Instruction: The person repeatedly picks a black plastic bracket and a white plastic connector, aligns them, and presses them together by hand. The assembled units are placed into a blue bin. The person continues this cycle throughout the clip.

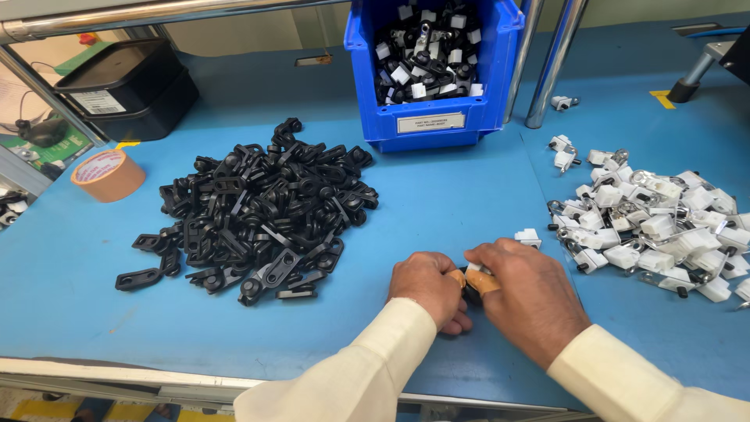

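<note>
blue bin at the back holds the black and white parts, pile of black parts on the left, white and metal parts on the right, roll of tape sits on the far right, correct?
Not quite. The head view shows the roll of tape on the far left, beside the pile of black parts. The rest is right.

— What's on the blue table top (469, 195) at far left?
— A roll of brown packing tape (108, 175), with stacked black plastic trays (125, 90) beyond it.
— And overhead?
— A shiny metal rail (117, 17) and two metal posts (551, 66) at far right.
</note>
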